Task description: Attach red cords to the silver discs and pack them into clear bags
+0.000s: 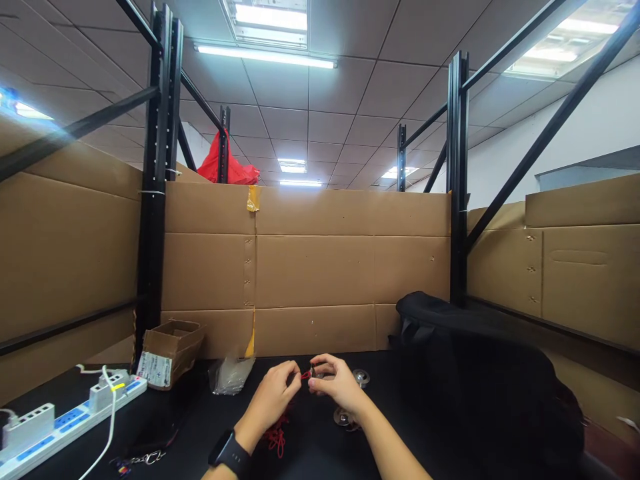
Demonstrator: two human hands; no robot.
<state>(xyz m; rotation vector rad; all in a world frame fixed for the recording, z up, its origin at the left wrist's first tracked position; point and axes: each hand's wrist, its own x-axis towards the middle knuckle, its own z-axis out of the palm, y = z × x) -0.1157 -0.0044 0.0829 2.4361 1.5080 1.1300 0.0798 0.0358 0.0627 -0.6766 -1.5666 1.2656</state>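
My left hand, with a black smartwatch on its wrist, is pinched on a thin red cord. Close beside it, my right hand has its thumb and fingers closed around a small dark, shiny metal piece, mostly hidden by the fingers. The cord runs between both hands at this piece. More red cord lies in a loose tangle on the black table below my left hand. Shiny round metal pieces lie by my right forearm, one behind it and another partly covered by it.
A white power strip with plugs and a cable lies at left. Near it are a key clasp, an open cardboard box and a clear plastic bag. A large black bag stands right. Cardboard walls enclose the table.
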